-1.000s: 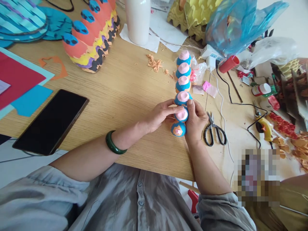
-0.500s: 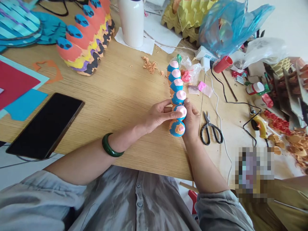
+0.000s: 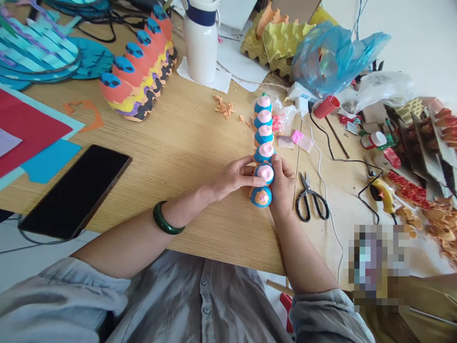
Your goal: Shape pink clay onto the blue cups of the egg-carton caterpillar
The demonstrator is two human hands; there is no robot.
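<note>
Black-handled scissors (image 3: 312,199) beside right hand (image 3: 283,186)

A pale wall (image 3: 421,43) is seen at the upper right, with thin blue cables (image 3: 358,16) run down in front of it. Most of the view is taken up by a light wood-grain worktop (image 3: 185,200), its long straight front edge crossing the lower part of the frame. Below that edge, a pale floor (image 3: 21,271) is shown at the left, with a dark cable (image 3: 35,243) lying over it. Soft, even light is spread across the scene, and only faint shadows are cast
</note>
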